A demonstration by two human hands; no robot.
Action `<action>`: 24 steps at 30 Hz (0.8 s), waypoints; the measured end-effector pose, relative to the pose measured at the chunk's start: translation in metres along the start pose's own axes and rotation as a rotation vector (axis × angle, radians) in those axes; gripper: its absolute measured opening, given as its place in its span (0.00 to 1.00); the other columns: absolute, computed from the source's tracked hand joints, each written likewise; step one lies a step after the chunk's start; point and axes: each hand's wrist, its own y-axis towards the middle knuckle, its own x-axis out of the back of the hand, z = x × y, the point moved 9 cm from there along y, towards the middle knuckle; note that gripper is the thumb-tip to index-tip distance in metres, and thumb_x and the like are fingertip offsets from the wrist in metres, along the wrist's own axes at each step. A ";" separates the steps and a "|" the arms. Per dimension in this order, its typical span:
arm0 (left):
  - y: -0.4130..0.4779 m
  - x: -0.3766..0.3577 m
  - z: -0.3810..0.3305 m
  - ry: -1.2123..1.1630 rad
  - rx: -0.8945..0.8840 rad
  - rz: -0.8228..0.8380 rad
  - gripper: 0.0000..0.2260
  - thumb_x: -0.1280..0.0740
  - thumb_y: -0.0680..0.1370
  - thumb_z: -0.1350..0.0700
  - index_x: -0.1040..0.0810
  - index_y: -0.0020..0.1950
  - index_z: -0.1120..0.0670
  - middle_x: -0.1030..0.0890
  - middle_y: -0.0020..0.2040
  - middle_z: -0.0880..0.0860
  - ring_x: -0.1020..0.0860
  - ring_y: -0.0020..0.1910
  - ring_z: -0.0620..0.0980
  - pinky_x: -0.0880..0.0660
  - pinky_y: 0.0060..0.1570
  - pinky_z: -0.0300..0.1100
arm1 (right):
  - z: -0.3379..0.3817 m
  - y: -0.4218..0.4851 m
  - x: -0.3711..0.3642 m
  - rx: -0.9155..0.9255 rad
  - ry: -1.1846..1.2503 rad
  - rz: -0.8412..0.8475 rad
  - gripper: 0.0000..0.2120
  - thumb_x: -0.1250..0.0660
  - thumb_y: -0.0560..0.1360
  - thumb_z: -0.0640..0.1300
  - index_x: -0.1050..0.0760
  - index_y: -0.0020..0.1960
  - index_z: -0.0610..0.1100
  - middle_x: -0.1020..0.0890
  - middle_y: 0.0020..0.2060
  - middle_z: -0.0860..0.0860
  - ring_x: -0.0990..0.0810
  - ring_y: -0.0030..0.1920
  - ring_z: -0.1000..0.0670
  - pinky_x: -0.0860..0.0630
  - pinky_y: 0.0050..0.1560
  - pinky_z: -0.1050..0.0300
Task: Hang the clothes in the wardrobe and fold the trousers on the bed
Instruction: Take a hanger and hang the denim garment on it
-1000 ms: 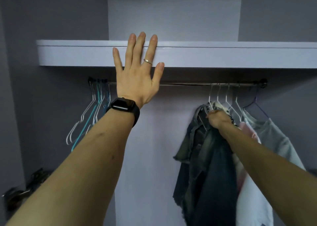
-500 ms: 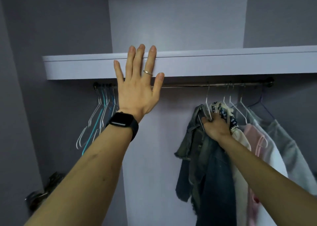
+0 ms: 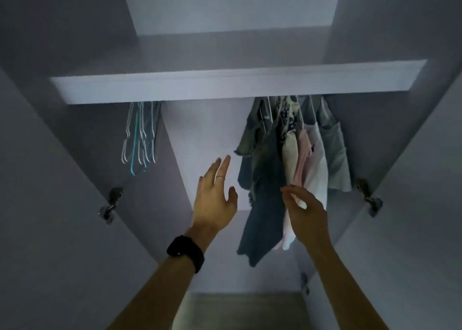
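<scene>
The left hand (image 3: 215, 197), with a black watch band (image 3: 186, 252) at the wrist, was spread open and held nothing; earlier it had lain flat on the pale grey shelf edge (image 3: 225, 84). The right hand (image 3: 306, 212) had let go of the hanger neck. Its fingers were loosely curled and empty, just in front of the soft pink top (image 3: 303, 159). The faded blue denim garment (image 3: 262, 204) hung leftmost among the clothes. Thin wire hangers (image 3: 140, 134) hung well apart at the left, with open space between.
</scene>
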 end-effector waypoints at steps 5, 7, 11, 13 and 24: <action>-0.070 -0.088 -0.032 -0.057 -0.040 0.324 0.29 0.34 0.81 0.55 0.40 0.80 0.47 0.34 0.78 0.51 0.36 0.77 0.53 0.38 0.75 0.56 | -0.052 -0.072 0.061 -0.114 -0.150 -0.026 0.07 0.34 0.81 0.48 0.19 0.56 0.55 0.21 0.55 0.62 0.22 0.53 0.66 0.32 0.55 0.77; -0.097 -0.117 -0.039 -0.129 -0.050 0.439 0.28 0.34 0.81 0.57 0.38 0.80 0.49 0.31 0.76 0.51 0.31 0.73 0.53 0.32 0.73 0.53 | -0.078 -0.109 0.080 -0.176 -0.193 -0.051 0.07 0.34 0.81 0.49 0.19 0.56 0.58 0.21 0.53 0.64 0.24 0.50 0.72 0.31 0.49 0.80; -0.147 -0.178 -0.076 -0.199 -0.189 0.688 0.25 0.35 0.82 0.57 0.36 0.79 0.48 0.30 0.76 0.49 0.33 0.75 0.50 0.33 0.74 0.46 | -0.133 -0.192 0.117 -0.380 -0.279 -0.140 0.09 0.34 0.81 0.51 0.19 0.59 0.58 0.20 0.56 0.65 0.23 0.53 0.64 0.29 0.52 0.71; -0.156 -0.197 -0.107 -0.244 -0.323 0.738 0.23 0.35 0.81 0.59 0.32 0.77 0.50 0.27 0.74 0.50 0.29 0.73 0.50 0.31 0.72 0.45 | -0.152 -0.223 0.133 -0.495 -0.287 -0.209 0.09 0.34 0.81 0.52 0.20 0.59 0.58 0.20 0.54 0.64 0.22 0.52 0.63 0.28 0.53 0.70; -0.360 -0.239 -0.266 -0.359 -1.145 1.328 0.26 0.38 0.81 0.57 0.36 0.79 0.45 0.30 0.75 0.47 0.31 0.72 0.49 0.29 0.65 0.44 | -0.133 -0.492 0.166 -1.017 -0.255 -1.094 0.09 0.33 0.80 0.49 0.19 0.57 0.57 0.18 0.54 0.64 0.21 0.56 0.62 0.27 0.55 0.66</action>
